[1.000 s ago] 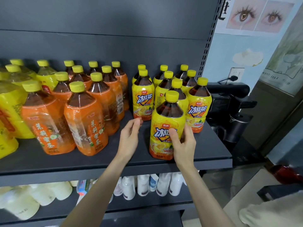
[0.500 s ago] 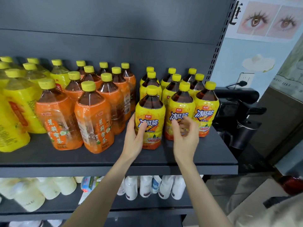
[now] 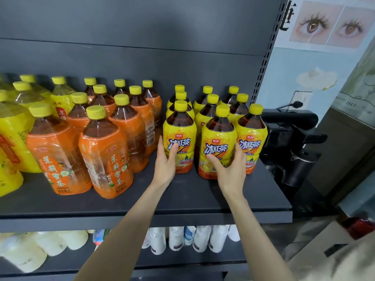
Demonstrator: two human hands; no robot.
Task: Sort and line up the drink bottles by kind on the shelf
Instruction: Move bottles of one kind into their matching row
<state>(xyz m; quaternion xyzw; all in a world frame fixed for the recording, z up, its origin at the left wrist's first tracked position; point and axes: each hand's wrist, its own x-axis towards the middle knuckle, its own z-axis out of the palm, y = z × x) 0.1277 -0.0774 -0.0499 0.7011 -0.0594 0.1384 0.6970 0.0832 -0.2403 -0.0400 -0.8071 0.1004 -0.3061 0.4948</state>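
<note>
Looks down on a dark grey shelf backed by a panel of the same grey. At the far left, big yellow-wrapped bottles, partly cut by the frame edge. Next to them, orange-labelled tea bottles with yellow caps, upright in rows running back to the panel. On the right part of the shelf, smaller yellow-labelled iced-tea bottles, upright in three rows from front to back, just beside the orange block. Off the shelf to the right, a black machine and a wall poster of two eyes. Below, on a lower shelf, white bottles packed close.

Both bare arms in from the bottom edge. Grips the front bottle of the left row with the left hand: thumb laid across the label's front, fingers curled round its left side. Grips the front bottle of the middle row with the right hand: thumb spread over the lower label, fingers wrapped round the right side, in the gap toward the right row. Both held bottles upright, bases down on the shelf, the middle one slightly nearer the front edge.
</note>
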